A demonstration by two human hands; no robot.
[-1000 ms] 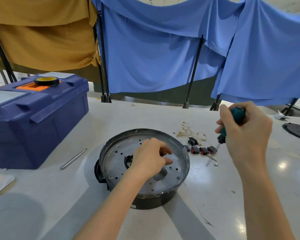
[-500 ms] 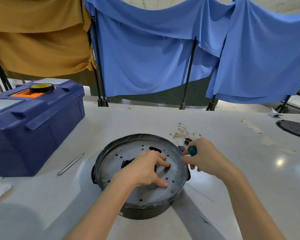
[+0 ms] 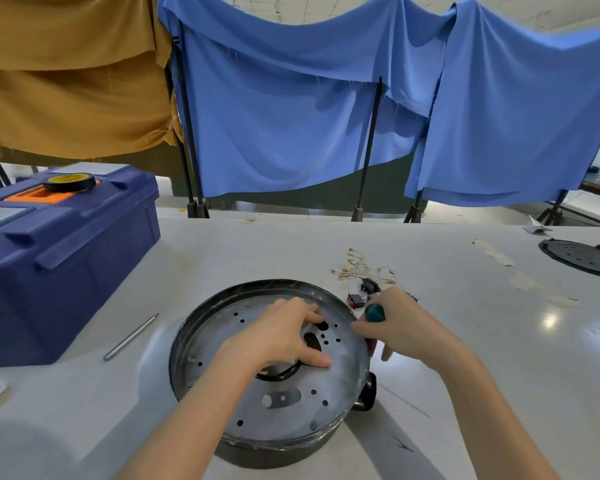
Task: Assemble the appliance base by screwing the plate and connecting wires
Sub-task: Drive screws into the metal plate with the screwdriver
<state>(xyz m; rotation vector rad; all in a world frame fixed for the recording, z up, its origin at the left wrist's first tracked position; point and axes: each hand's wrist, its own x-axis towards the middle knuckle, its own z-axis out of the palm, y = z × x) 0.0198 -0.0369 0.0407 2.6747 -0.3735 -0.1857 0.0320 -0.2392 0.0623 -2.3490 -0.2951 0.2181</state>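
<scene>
Head view, compared with a second earlier: the right hand [image 3: 406, 327] has been brought down from its raised position right of the appliance base [image 3: 187, 327] to the base's right rim, and the left hand [image 3: 281, 336] has been shifted from the plate's centre toward that same side.

The screwdriver [image 3: 374, 312] is clenched in the right hand. Its teal handle end is turned up toward the camera, so the long axis is judged near upright. The shaft and tip are hidden by the hand.

The left hand is laid on the plate [image 3: 291, 410] with fingers extended, nothing being grasped.

The plate is seated inside the base's dark rim. It is round, dull silver, and pierced by small round holes and oblong slots, with screw heads noted near its edge.

Wires [image 3: 361, 268] with gold terminals lie just beyond the base, on its far right. A blue toolbox [image 3: 66, 265] stands left of the base, and a metal rod [image 3: 130, 337] lies between the two.
</scene>
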